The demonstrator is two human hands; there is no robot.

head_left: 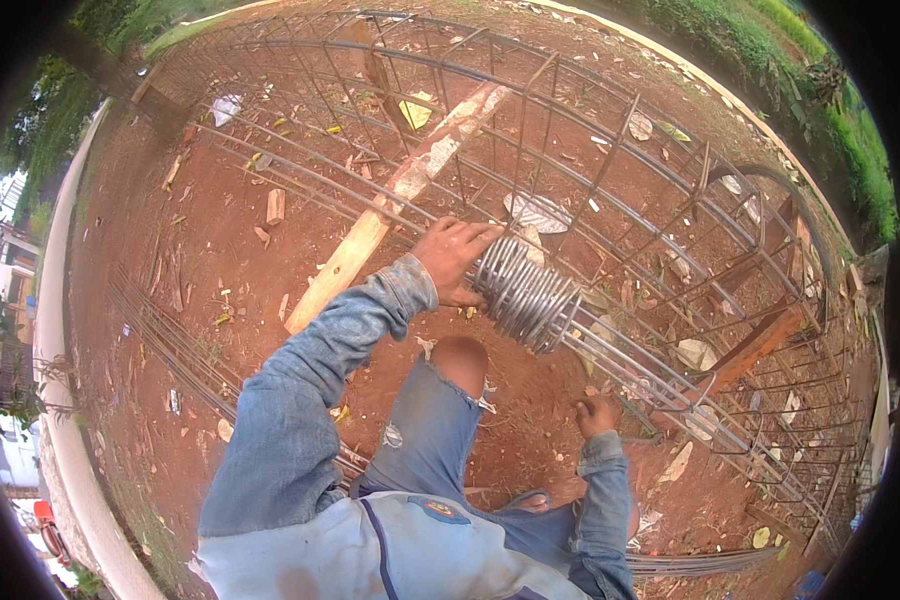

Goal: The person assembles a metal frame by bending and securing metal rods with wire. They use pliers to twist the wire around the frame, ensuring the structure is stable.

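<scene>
Left hand (455, 262) grasps metal rings (528, 297)

It closes round the left end of the stack, at the frame's centre, where long rods (660, 375) run through. Right hand (597, 415), lower right of centre, is curled; whether it holds anything, I cannot tell. A wooden beam (345, 258) slants left of centre. Bottom centre, a pale blue shirt (320, 540) bears a coloured emblem (438, 510), too small to read.

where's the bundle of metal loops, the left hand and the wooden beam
Bundle of metal loops (526, 297): head view, middle of the bundle.
Left hand (454, 262): head view, back of the hand.
Wooden beam (347, 258): head view, its bare lower stretch.
</scene>
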